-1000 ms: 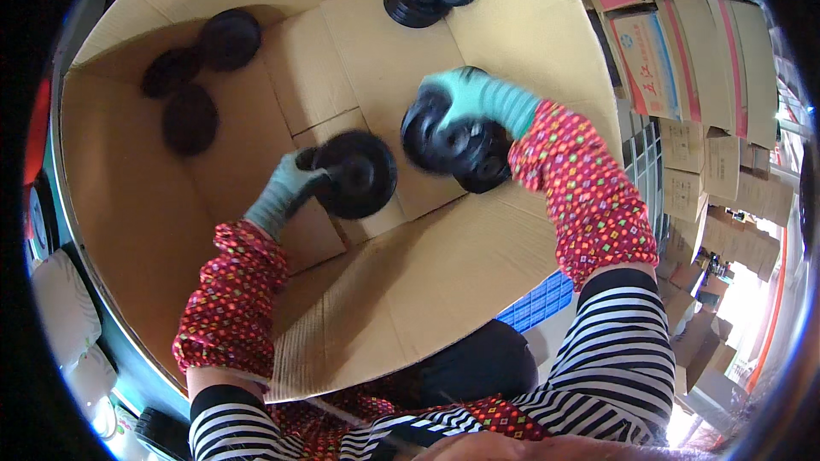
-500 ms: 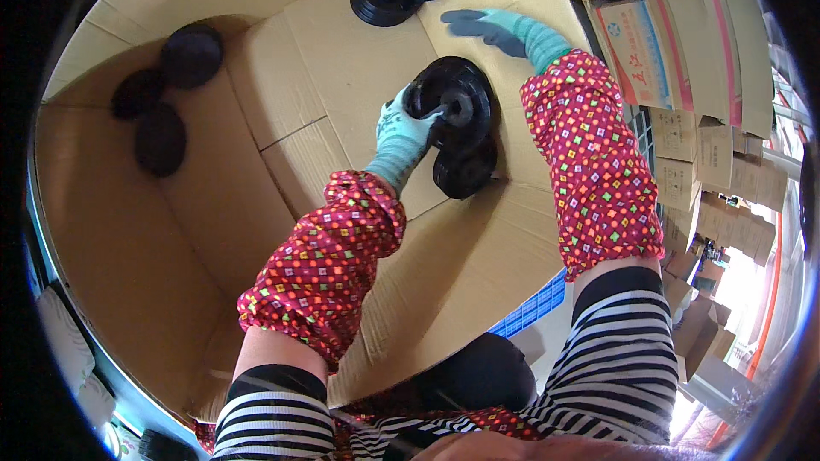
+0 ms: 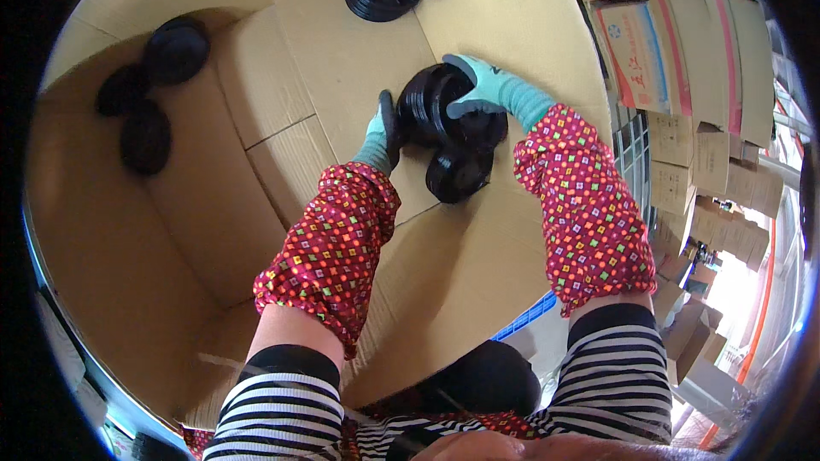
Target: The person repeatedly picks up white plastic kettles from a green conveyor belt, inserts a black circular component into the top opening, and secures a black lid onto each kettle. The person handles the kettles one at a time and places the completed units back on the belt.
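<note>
Head view: a ridged stack of black discs (image 3: 417, 111) lies between 2 gloved hands, near the cardboard carton's (image 3: 512, 226) right wall. Left hand (image 3: 383, 130), grip apart, faces its ridged side; right hand (image 3: 490, 89) curls over it, clamped or not I cannot tell.

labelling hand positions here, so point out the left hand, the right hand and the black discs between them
left hand (image 3: 385, 130): head view, middle of the glove
right hand (image 3: 492, 88): head view, back of the glove
black discs (image 3: 420, 104): head view, ridged side
</note>
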Available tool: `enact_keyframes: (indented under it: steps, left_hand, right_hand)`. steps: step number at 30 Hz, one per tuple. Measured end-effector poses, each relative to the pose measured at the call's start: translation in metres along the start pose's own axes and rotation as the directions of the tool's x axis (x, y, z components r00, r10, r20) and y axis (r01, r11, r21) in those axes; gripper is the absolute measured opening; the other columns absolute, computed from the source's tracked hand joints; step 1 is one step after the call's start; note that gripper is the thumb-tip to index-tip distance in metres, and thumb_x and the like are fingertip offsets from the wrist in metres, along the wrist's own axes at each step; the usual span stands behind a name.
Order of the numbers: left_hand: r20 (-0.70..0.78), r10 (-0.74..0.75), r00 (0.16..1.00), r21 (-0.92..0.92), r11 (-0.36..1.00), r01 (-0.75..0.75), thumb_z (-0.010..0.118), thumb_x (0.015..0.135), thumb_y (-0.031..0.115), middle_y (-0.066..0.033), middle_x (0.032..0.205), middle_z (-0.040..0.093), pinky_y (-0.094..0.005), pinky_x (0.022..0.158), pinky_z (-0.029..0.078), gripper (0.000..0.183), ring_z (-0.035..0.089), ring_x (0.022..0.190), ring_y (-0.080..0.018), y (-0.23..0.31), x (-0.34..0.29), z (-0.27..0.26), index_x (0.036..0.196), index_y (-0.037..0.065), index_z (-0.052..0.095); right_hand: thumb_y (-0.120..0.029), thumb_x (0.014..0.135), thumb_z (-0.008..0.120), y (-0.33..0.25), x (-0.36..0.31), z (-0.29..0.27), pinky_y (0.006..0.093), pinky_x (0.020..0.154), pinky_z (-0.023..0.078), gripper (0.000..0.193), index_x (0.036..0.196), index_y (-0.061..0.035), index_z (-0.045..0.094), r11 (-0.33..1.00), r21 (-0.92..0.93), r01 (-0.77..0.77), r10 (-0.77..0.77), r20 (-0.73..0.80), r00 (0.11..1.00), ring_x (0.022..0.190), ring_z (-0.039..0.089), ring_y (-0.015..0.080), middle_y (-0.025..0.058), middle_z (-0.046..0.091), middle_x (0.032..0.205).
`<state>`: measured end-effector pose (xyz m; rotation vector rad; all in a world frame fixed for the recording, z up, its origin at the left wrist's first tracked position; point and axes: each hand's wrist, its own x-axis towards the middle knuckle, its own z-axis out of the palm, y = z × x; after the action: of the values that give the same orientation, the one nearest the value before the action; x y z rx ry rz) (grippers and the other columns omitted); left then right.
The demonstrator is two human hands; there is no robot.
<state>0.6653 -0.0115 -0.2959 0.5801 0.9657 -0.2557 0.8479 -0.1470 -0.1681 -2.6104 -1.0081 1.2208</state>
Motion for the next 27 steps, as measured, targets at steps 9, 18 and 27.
enact_keyframes:
  steps: [9, 18, 27]
  left_hand:
    - [0.174, 0.182, 0.968, -0.113, 0.98, -0.164, 0.048, 0.104, 0.066, -0.0148, 0.135, 0.069, -0.0452, 0.111, 0.047, 0.07, 0.059, 0.131, -0.0291, -0.033, 0.038, -0.037, 0.14, 0.008, 0.064]
    - [0.43, 0.188, 0.883, -0.366, 0.93, -0.02, 0.051, 0.109, 0.053, -0.013, 0.141, 0.067, -0.047, 0.106, 0.053, 0.06, 0.066, 0.123, -0.0289, 0.029, -0.007, -0.011, 0.148, 0.009, 0.057]
    - [0.704, 0.447, 0.551, -0.516, 0.856, -0.036, 0.049, 0.106, 0.063, -0.0125, 0.147, 0.064, -0.0561, 0.117, 0.044, 0.068, 0.061, 0.134, -0.0323, 0.049, -0.056, 0.011, 0.151, 0.013, 0.055]
  right_hand:
    - [-0.033, 0.093, 0.075, -0.031, -0.002, -0.01, 0.0494, 0.123, 0.038, 0.067, 0.155, -0.0258, 0.05, 0.993, 0.104, 0.061, -0.058, -0.035, 0.998, 0.144, 0.047, 0.0381, 0.0169, 0.048, 0.158]
    - [-0.042, 0.098, 0.07, -0.043, -0.016, -0.006, 0.0468, 0.109, 0.049, 0.058, 0.147, -0.0134, 0.058, 0.932, 0.214, 0.292, -0.177, -0.434, 0.883, 0.125, 0.063, 0.0415, 0.0223, 0.065, 0.138]
    - [-0.031, 0.105, 0.064, -0.114, -0.085, -0.045, 0.0499, 0.116, 0.042, 0.059, 0.157, -0.0083, 0.046, 0.921, -0.346, 0.182, -0.374, -0.648, 0.663, 0.137, 0.055, 0.0419, 0.0244, 0.06, 0.145]
